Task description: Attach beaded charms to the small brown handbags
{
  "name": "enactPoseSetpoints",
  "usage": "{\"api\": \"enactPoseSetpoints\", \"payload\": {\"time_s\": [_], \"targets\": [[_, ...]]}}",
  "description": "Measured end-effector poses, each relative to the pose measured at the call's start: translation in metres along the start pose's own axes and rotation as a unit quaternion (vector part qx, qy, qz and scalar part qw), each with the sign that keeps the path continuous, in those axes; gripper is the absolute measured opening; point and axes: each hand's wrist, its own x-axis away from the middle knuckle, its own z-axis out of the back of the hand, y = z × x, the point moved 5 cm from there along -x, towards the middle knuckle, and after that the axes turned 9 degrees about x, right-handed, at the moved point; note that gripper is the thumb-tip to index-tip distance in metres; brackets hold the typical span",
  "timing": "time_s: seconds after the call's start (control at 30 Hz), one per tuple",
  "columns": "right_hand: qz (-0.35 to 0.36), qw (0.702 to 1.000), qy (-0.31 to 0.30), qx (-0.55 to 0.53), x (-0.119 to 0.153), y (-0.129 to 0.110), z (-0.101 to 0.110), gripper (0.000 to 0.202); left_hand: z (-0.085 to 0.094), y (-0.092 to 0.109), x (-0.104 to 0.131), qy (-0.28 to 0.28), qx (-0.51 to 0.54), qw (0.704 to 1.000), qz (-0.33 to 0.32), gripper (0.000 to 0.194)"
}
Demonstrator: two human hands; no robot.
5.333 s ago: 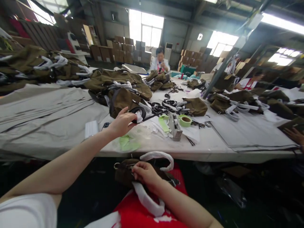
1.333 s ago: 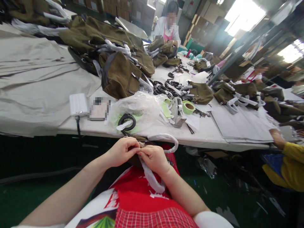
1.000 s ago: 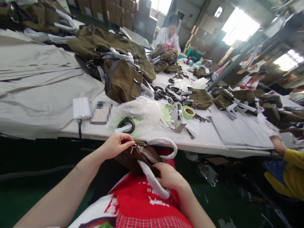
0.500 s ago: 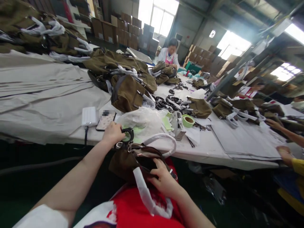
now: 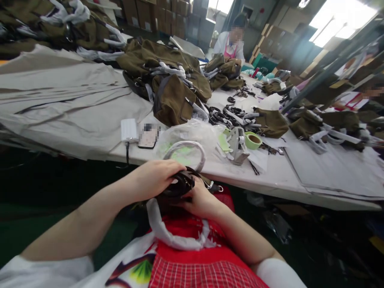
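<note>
A dark coiled strap (image 5: 179, 185) is gripped by my left hand (image 5: 156, 178), over the mouth of a bag in my lap. My right hand (image 5: 200, 198) is at the bag's opening, on the right of the coil; its fingertips are hidden by the strap and bag, so what it holds cannot be made out. One white-wrapped handle (image 5: 187, 146) arches above my hands, and another white-wrapped handle (image 5: 180, 240) hangs over the red apron (image 5: 210, 252). Little of the bag's body shows.
On the table (image 5: 264, 176) lie a phone (image 5: 148, 136), a white box with a cable (image 5: 129, 130), clear plastic (image 5: 186, 136), a tape dispenser (image 5: 238, 146) and green tape (image 5: 253, 140). Olive bags (image 5: 174, 100) are heaped behind. A person (image 5: 229, 44) stands across the table.
My left hand has moved right and down from near the phone, bringing the coiled strap to the bag's opening. My right hand has shifted up beside it. The view has turned slightly.
</note>
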Motion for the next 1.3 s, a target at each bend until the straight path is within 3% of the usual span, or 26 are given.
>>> {"api": "enactPoseSetpoints", "payload": {"time_s": [0.1, 0.2, 0.3, 0.4, 0.53, 0.6, 0.73, 0.8, 0.97, 1.13, 1.3], "targets": [[0.010, 1.000, -0.003, -0.011, -0.006, -0.012, 0.000, 0.011, -0.023, -0.011, -0.003, -0.030, -0.109, 0.991, 0.071, 0.030], [-0.006, 1.000, 0.006, -0.014, -0.009, -0.017, 0.004, 0.010, -0.027, -0.024, -0.001, -0.017, -0.192, 0.974, 0.115, 0.030], [-0.012, 1.000, 0.010, -0.022, -0.013, -0.017, 0.006, 0.009, -0.030, -0.023, 0.005, -0.003, -0.250, 0.962, 0.113, 0.036], [-0.016, 0.999, 0.004, -0.029, -0.016, -0.015, 0.004, 0.009, -0.051, -0.022, 0.010, -0.037, -0.224, 0.971, 0.070, 0.032], [0.018, 0.999, -0.015, -0.033, -0.017, -0.019, 0.000, 0.010, -0.077, -0.034, 0.014, -0.089, -0.096, 0.990, 0.051, 0.037], [0.027, 0.999, -0.015, -0.031, -0.017, -0.019, 0.001, 0.010, -0.072, -0.043, 0.016, -0.073, -0.023, 0.995, 0.067, 0.036], [-0.001, 0.999, 0.011, -0.039, -0.018, -0.009, 0.009, 0.010, -0.036, -0.053, 0.023, 0.035, 0.104, 0.988, 0.105, 0.036], [-0.016, 0.999, 0.014, -0.045, -0.018, -0.002, 0.012, 0.011, -0.026, -0.055, 0.028, 0.060, 0.129, 0.979, 0.145, 0.045], [-0.024, 0.998, 0.027, -0.058, -0.020, 0.009, 0.011, 0.010, -0.040, -0.051, 0.036, -0.015, 0.136, 0.977, 0.162, 0.049], [-0.046, 0.994, 0.050, -0.082, -0.027, 0.026, 0.006, 0.012, -0.044, -0.051, 0.041, -0.003, 0.177, 0.979, 0.104, 0.044], [-0.094, 0.982, 0.092, -0.135, -0.030, 0.045, 0.010, 0.008, -0.055, -0.068, 0.039, -0.020, 0.129, 0.987, 0.090, 0.047]]}}
